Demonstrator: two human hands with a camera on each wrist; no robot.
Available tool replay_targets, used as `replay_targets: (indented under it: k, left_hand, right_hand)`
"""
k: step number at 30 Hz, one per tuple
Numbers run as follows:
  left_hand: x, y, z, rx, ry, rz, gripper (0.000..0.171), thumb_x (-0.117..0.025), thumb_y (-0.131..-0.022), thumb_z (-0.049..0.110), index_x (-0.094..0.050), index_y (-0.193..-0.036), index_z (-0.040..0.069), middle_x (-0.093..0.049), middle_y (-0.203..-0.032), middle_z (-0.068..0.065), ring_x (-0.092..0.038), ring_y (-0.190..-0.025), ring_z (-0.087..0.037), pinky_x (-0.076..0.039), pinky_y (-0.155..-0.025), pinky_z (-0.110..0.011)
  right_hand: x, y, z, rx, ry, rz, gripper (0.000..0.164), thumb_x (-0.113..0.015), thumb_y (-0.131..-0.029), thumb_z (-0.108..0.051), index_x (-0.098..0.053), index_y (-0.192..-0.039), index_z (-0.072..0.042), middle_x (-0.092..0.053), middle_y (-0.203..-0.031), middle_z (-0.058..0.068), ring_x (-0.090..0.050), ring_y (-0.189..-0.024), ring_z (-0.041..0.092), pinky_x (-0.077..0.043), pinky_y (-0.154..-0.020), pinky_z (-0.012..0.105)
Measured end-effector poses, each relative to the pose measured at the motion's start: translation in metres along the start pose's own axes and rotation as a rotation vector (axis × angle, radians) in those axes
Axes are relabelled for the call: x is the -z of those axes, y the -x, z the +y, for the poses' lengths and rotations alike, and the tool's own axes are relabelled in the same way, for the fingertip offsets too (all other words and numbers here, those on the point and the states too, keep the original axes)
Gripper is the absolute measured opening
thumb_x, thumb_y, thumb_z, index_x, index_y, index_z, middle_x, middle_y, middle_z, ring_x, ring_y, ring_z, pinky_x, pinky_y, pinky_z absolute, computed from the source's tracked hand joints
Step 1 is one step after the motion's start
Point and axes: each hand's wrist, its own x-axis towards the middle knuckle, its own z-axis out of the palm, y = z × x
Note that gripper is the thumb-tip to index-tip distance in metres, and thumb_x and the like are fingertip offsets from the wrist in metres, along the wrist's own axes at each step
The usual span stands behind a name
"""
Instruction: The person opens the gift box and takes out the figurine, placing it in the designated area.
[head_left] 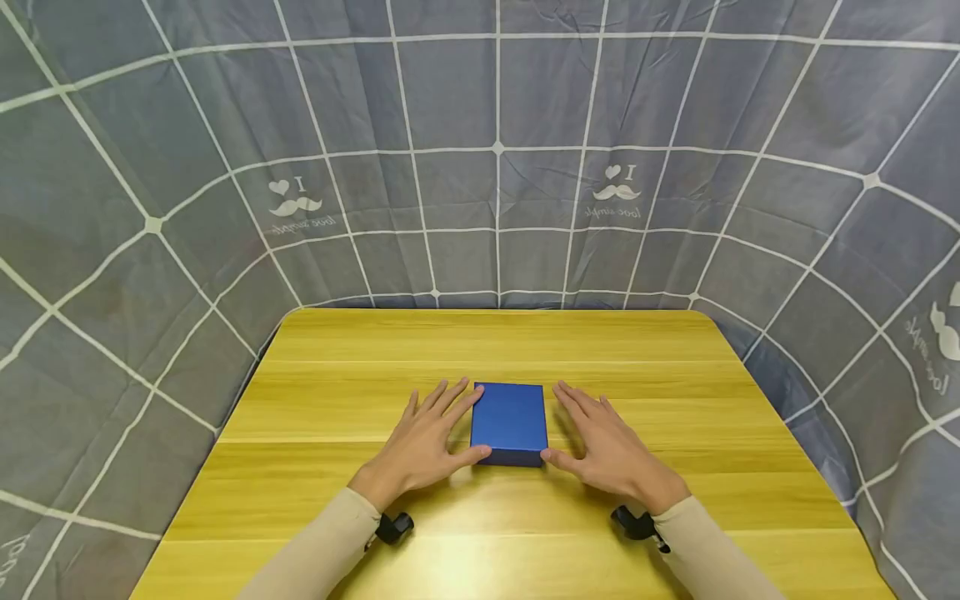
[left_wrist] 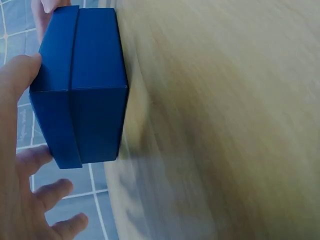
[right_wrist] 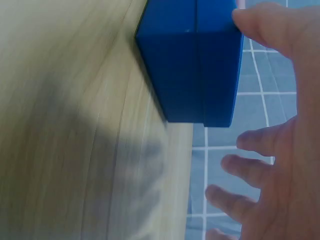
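A blue lidded box lies flat on the wooden table, its lid seam showing on the side walls in both wrist views. My left hand is at its left side, fingers spread. The left thumb touches the lid's near edge, and the left index fingertip is at the far left corner. On the other side is my right hand, with its thumb at the near right corner. The other right fingers are extended along the box's right side, apart from it in the right wrist view.
The yellow wooden table has rounded far corners. A grey curtain with white grid lines hangs behind and along both sides. Each wrist bears a black camera mount, such as the left mount.
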Motion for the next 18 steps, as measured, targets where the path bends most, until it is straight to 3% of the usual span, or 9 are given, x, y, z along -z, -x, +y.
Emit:
replay_targets:
  k: [9, 13, 18]
  left_hand:
    - [-0.006, 0.000, 0.006, 0.011, 0.066, 0.022, 0.098, -0.064, -0.107, 0.083, -0.034, -0.186, 0.032, -0.034, -0.193, -0.001, -0.033, -0.179, -0.040, -0.025, -0.145, -0.083]
    - [-0.008, 0.001, 0.010, 0.021, 0.113, 0.015, 0.099, -0.065, -0.108, 0.081, -0.031, -0.187, 0.031, -0.033, -0.194, -0.004, -0.038, -0.177, -0.041, -0.033, -0.144, -0.078]
    - [-0.009, 0.001, 0.011, 0.045, 0.286, -0.008, 0.102, -0.072, -0.107, 0.076, -0.029, -0.187, 0.031, -0.028, -0.195, -0.011, -0.043, -0.173, -0.047, -0.048, -0.138, -0.072]
  right_hand:
    - [-0.007, -0.007, -0.005, -0.032, -0.203, -0.086, 0.108, -0.077, -0.106, -0.070, -0.031, -0.186, -0.015, -0.039, -0.190, 0.014, -0.040, -0.175, 0.044, -0.023, -0.150, 0.072]
    - [-0.009, -0.008, -0.006, -0.080, -0.287, -0.109, 0.107, -0.080, -0.105, -0.067, -0.033, -0.185, -0.013, -0.044, -0.186, 0.016, -0.045, -0.172, 0.046, -0.035, -0.145, 0.074]
    - [-0.008, -0.010, -0.008, -0.112, -0.393, -0.122, 0.106, -0.088, -0.104, -0.054, -0.036, -0.181, -0.002, -0.056, -0.176, 0.022, -0.064, -0.156, 0.044, -0.052, -0.133, 0.072]
